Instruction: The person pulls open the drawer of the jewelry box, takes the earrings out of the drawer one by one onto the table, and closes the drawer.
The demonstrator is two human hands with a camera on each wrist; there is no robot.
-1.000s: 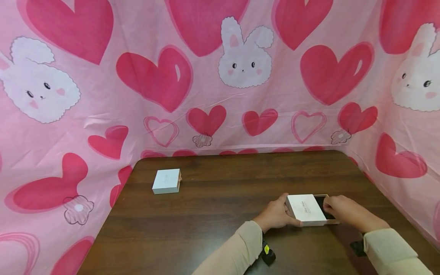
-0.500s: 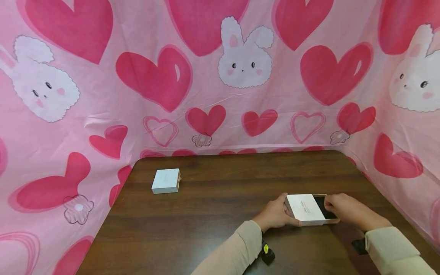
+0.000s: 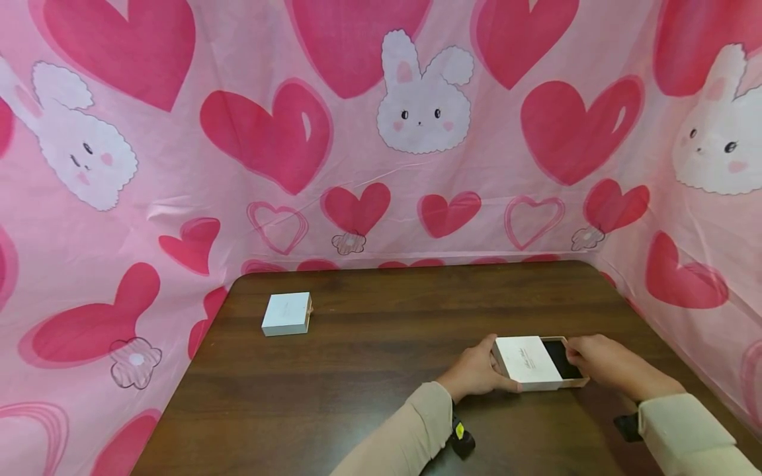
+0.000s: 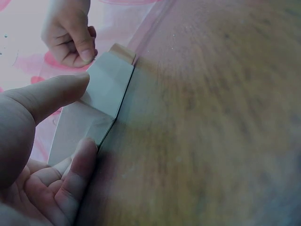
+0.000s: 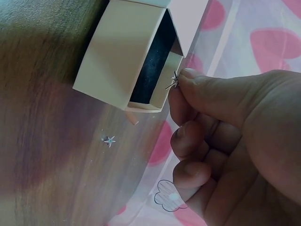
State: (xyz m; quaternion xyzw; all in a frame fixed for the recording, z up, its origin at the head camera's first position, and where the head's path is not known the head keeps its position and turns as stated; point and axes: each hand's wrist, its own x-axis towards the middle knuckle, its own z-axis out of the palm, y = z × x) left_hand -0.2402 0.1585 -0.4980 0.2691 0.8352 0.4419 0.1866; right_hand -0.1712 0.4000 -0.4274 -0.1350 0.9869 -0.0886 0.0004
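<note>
Right hand (image 3: pixel 598 360) pinched a tiny star (image 5: pixel 172 81) just beside the box's (image 3: pixel 530 362) open end while left hand (image 3: pixel 476 371) gripped its other end.

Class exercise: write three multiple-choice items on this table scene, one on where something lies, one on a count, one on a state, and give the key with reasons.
1. Where does the closed white box lie on the table?
A. far left part
B. near right corner
C. in the person's lap

2. How many white boxes are on the table?
A. one
B. two
C. four

3. In what state is the drawer box at the hands?
A. shut tight
B. slid partly open
C. crushed flat

Key: 1 A, it sits apart, far left. 2 B, one lies alone, one is between the hands. 3 B, the left hand holds the sleeve and the dark tray shows beside the right hand.
</note>
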